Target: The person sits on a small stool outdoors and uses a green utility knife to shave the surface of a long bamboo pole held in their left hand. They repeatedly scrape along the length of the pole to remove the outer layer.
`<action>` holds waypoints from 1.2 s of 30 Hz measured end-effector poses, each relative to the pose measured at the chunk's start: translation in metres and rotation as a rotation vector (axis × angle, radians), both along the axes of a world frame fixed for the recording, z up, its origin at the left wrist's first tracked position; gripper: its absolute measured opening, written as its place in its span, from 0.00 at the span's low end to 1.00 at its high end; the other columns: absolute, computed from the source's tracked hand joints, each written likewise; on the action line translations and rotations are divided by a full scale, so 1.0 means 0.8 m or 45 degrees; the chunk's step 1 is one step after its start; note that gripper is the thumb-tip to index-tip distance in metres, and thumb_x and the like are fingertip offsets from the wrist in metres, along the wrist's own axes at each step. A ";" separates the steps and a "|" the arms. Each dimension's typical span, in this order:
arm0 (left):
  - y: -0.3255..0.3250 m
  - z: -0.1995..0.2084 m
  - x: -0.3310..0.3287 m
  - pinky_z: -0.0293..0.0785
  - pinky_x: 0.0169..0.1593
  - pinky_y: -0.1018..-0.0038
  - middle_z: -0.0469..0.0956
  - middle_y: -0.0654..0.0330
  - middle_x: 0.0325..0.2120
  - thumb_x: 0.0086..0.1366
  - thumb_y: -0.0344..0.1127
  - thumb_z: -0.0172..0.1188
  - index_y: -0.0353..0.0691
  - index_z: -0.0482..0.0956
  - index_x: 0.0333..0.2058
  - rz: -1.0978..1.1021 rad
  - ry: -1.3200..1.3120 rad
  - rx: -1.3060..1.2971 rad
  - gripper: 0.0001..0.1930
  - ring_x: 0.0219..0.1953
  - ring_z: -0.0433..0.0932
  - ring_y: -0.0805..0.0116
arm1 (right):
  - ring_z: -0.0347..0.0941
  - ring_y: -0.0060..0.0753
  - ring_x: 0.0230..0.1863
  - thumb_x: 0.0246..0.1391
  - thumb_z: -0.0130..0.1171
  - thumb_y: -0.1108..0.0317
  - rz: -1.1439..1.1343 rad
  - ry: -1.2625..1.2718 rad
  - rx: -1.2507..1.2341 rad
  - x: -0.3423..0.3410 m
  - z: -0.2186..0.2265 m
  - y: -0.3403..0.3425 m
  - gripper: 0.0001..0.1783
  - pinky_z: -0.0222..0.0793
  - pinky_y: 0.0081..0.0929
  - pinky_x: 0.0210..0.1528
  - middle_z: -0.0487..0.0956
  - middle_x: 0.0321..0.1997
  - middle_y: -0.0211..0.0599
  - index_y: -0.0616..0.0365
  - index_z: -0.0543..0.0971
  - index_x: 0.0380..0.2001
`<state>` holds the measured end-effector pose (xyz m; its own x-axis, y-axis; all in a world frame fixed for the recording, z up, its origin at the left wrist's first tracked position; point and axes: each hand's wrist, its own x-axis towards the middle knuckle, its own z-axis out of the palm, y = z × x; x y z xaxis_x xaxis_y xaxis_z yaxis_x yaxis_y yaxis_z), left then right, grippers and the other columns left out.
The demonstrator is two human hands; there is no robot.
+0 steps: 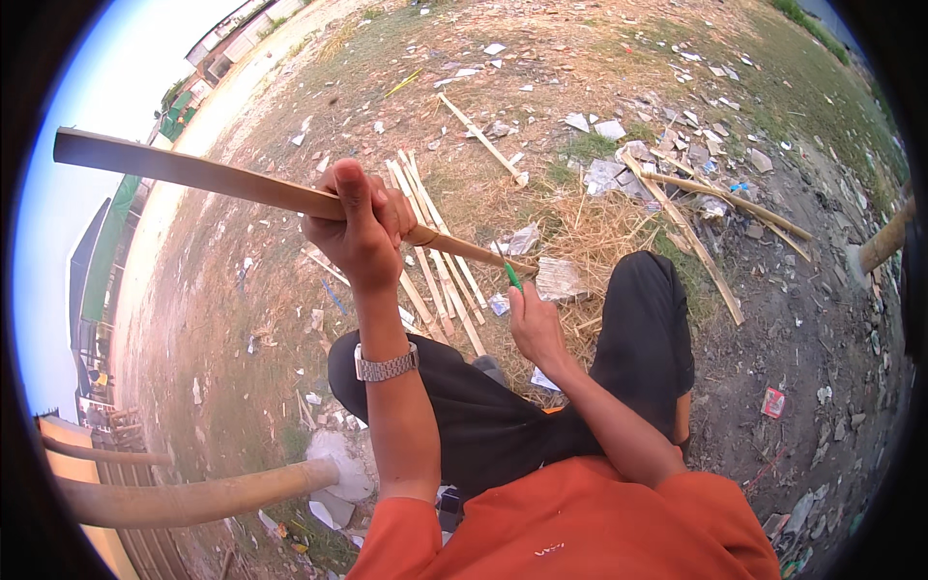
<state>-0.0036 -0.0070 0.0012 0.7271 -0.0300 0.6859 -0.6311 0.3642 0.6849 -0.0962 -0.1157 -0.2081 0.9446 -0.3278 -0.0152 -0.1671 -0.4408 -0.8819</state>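
My left hand (pixel 360 217), with a metal-banded watch on its wrist, is closed around a long split bamboo strip (pixel 213 182). The strip slants from the upper left down to the right across my front. Its lower end comes near a pale flat block (pixel 561 278) on the ground. In my right hand (pixel 537 324), closed as well, is a knife with a green handle (pixel 512 275). Its thin blade points up beside the strip's lower part; whether blade and strip touch I cannot tell.
Several pale bamboo strips (pixel 440 261) lie beyond my left knee. More bamboo pieces (pixel 681 232) rest on the right near straw-like shavings (pixel 599 227) and rubble. A thick bamboo pole (pixel 203 493) stands at the lower left, another pole (pixel 887 237) at the far right.
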 end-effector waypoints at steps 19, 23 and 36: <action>0.011 0.005 0.001 0.48 0.10 0.80 0.62 0.70 0.08 0.67 0.38 0.57 0.41 0.66 0.16 -0.100 0.157 -0.125 0.20 0.07 0.58 0.83 | 0.71 0.70 0.36 0.64 0.41 0.57 0.070 -0.070 0.169 0.002 0.018 0.004 0.19 0.60 0.57 0.36 0.73 0.29 0.68 0.65 0.71 0.35; 0.011 0.012 -0.001 0.49 0.10 0.80 0.62 0.70 0.08 0.67 0.39 0.57 0.42 0.66 0.15 -0.036 0.156 -0.139 0.21 0.07 0.57 0.83 | 0.70 0.70 0.36 0.65 0.40 0.57 0.033 0.043 -0.038 0.010 -0.028 0.002 0.20 0.60 0.56 0.35 0.74 0.30 0.67 0.65 0.71 0.36; 0.058 -0.001 -0.019 0.50 0.11 0.80 0.61 0.70 0.08 0.67 0.41 0.58 0.41 0.66 0.15 -0.056 0.148 -0.172 0.21 0.07 0.59 0.83 | 0.70 0.69 0.32 0.66 0.37 0.55 0.103 -0.083 0.041 -0.002 -0.028 0.016 0.22 0.59 0.55 0.34 0.74 0.26 0.63 0.66 0.70 0.35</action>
<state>-0.0189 0.0392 0.0007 0.8016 0.0230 0.5974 -0.5320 0.4834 0.6952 -0.0975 -0.1028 -0.2309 0.9673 -0.2508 0.0381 -0.0738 -0.4218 -0.9037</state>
